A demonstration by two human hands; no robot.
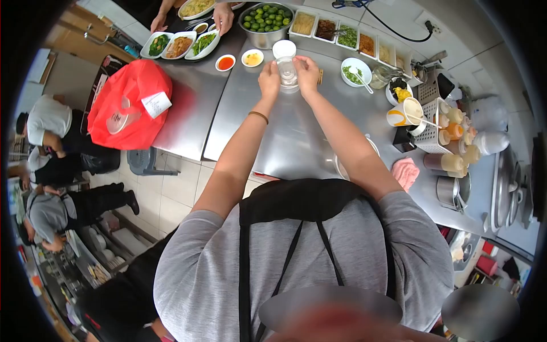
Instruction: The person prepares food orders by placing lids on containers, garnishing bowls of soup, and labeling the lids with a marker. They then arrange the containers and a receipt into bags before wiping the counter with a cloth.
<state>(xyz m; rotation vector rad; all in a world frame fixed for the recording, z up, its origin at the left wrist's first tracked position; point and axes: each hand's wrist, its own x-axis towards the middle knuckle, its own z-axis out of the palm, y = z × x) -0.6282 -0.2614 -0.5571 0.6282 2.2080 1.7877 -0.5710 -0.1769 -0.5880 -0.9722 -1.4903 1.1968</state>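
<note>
Over the steel counter, both my arms reach forward. My left hand [270, 80] and my right hand [307, 75] close on either side of a small clear plastic container [288, 73], fingers curled around its edges. Just beyond it stands a round white cup or bowl [284, 49]. Left of my hands are a small dish of yellowish sauce [252, 57] and a small dish of red sauce [225, 62]. A white bowl of chopped greens [349, 70] with a spoon in it lies to the right.
Limes fill a metal pot [266, 39] at the back, beside several topping tubs [347, 39]. Sauce bottles [454, 131] crowd the right. A red plastic bag [128, 105] sits left. A co-worker's hand [223, 18] touches food dishes [178, 55]. Other people stand far left.
</note>
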